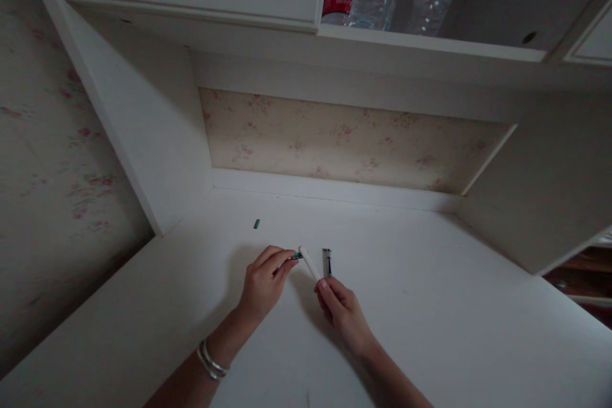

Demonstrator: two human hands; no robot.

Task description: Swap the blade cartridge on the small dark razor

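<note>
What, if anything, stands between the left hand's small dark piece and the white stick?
Nothing visible: the small dark piece in the left hand is beside the tip of the white stick; whether they touch is unclear. The T-shaped tool lies right of the stick, out of the way.

Two shiny silver bangles (211,362) go round the left forearm (186,382), near the wrist. They are thin round hoops and sit close together, side by side. The left hand (262,284) is bare, with slim fingers (277,259). The right hand (342,310) is bare too, and so is the right forearm (389,373), as far up as it shows.
</note>
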